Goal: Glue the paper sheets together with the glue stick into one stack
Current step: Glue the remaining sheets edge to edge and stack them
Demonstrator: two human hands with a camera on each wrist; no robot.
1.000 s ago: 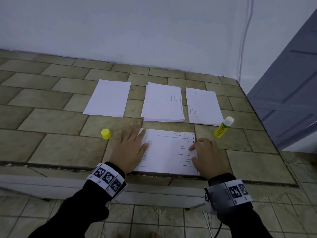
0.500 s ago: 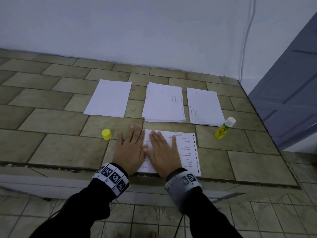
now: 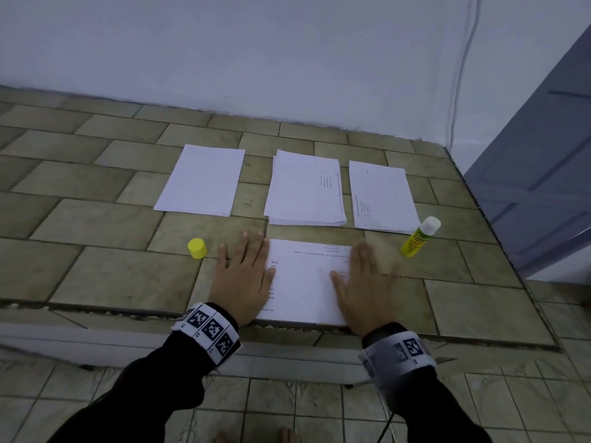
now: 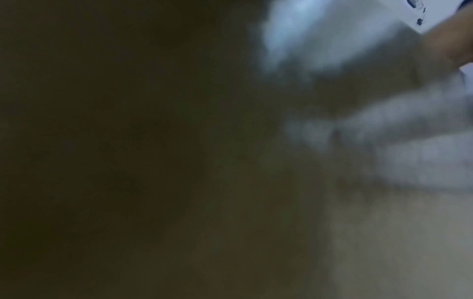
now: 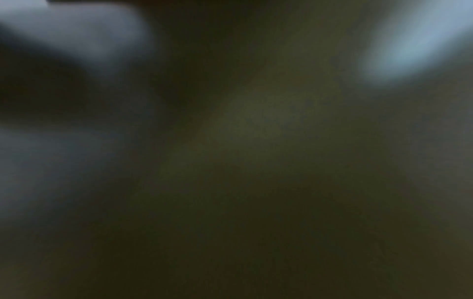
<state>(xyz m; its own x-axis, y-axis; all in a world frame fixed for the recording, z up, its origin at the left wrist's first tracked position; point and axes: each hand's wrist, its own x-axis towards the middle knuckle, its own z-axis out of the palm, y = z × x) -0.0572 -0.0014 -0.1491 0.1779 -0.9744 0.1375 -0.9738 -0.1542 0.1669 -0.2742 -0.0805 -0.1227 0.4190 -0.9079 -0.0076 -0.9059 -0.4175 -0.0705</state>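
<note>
Left hand (image 3: 242,280): palm down, fingers straight, flat.
Right hand (image 3: 365,289): palm down, fingers straight, spread, motion-blurred.

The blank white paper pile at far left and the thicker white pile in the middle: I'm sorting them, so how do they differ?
The blank white paper pile shows no print on top; the thicker middle pile carries small printed lines near its right edge. The left pile looks thin with even edges; the middle one is visibly taller, its sheets slightly fanned. Both are white, lie flat on the tiled ledge, and neither hand touches them.

matt paper sheets (image 3: 307,279), glazed tiles (image 3: 96,225) (worn)
</note>
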